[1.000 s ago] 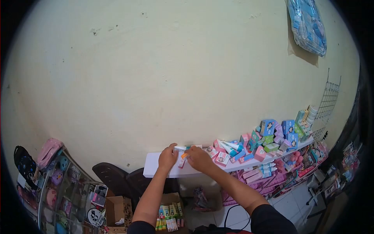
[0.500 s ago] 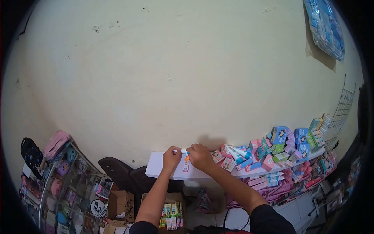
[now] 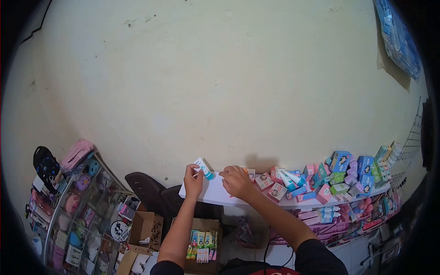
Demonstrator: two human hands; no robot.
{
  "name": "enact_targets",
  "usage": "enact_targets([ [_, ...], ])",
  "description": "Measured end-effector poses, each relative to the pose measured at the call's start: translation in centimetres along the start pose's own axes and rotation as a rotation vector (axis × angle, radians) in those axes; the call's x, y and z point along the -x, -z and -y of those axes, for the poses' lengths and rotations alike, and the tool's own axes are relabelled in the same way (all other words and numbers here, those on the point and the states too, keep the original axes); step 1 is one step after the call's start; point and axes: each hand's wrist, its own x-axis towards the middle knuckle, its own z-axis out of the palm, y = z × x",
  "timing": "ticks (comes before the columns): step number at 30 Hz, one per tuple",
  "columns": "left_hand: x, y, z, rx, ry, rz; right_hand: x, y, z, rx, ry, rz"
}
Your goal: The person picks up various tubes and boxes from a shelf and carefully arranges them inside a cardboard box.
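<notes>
A white tube with a teal cap end (image 3: 205, 169) is in my left hand (image 3: 193, 182), tilted with its teal end down to the right over the white counter (image 3: 211, 191). My right hand (image 3: 237, 182) is close by on the right, its fingers curled. What they hold, if anything, is hidden. Part of a small white and orange box (image 3: 250, 173) shows behind that hand. Pink boxes with a printed face (image 3: 277, 192) lie just right of it, near several white and blue tubes (image 3: 289, 181).
Blue boxes (image 3: 341, 161) and other packages crowd the counter's right end. Pink goods (image 3: 316, 223) fill the shelf below. At lower left stand a glass display case (image 3: 68, 215), a dark chair (image 3: 144, 185), an open carton (image 3: 143, 224) and a carton of small boxes (image 3: 201, 245).
The view has shifted slightly. My hands have moved apart, and the tube now shows in my left hand. The small box formerly below my hands on the counter no longer shows there.
</notes>
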Motion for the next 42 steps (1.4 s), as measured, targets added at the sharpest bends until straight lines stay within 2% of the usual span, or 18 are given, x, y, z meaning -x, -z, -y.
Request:
enact_targets([
  [2,0.4,1.0,-0.8,0.054,-0.016,0.026,-0.4,-0.3,0.9,-0.048,-0.002,-0.001],
  [4,1.2,2.1,-2.8,0.193,0.084,0.064,-1.2,0.1,2.7,-0.203,-0.108,0.058],
  [7,3.1,4.2,-5.5,0.242,0.121,0.098,-1.2,-1.3,5.4,-0.408,-0.209,0.055],
  [9,4.6,6.1,-4.9,0.26,0.164,0.098,-0.6,-2.8,7.1,-0.455,-0.226,0.079],
  [11,6.1,8.1,-4.5,0.287,0.213,0.128,0.0,-4.2,9.0,-0.75,-0.439,0.19],
  [15,10.1,11.8,-2.9,0.331,0.289,0.075,2.6,-7.7,12.5,-0.974,-0.583,0.301],
  [17,12.6,13.7,-1.9,0.296,0.359,0.037,3.9,-9.2,14.1,-0.931,-0.534,0.37],
  [19,15.1,15.7,-1.2,0.272,0.49,0.02,4.3,-9.5,16.1,-0.94,-0.623,0.563],
  [23,20.4,18.8,2.3,0.218,0.584,-0.074,8.7,-14.5,19.3,-0.909,-0.573,0.595],
  [26,24.0,21.4,4.7,0.228,0.795,-0.145,12.3,-17.7,21.9,-0.825,-0.597,0.677],
  [29,27.9,25.0,7.8,0.117,0.802,-0.14,17.4,-22.2,23.9,-0.782,-0.614,0.744],
  [33,31.5,28.7,9.1,-0.044,0.841,-0.183,22.7,-26.9,26.6,-0.666,-0.703,0.93],
  [34,32.2,29.5,9.2,-0.083,0.863,-0.187,24.2,-28.2,27.2,-0.632,-0.731,1.036],
  [35,32.7,30.2,9.6,-0.079,0.887,-0.168,25.8,-29.4,27.6,-0.593,-0.764,1.142],
  [37,33.6,31.8,10.4,-0.026,0.965,-0.186,29.1,-31.8,28.6,-0.581,-0.811,1.155],
  [39,34.0,32.6,10.9,-0.059,1.052,-0.134,32.2,-34.0,29.6,-0.53,-0.719,1.103],
  [40,34.1,32.6,11.4,-0.028,1.05,-0.125,33.5,-35.1,30.1,-0.539,-0.737,1.126],
  [42,34.2,32.7,12.5,-0.011,1.056,-0.077,35.9,-37.3,30.8,-0.417,-0.821,1.317],
])
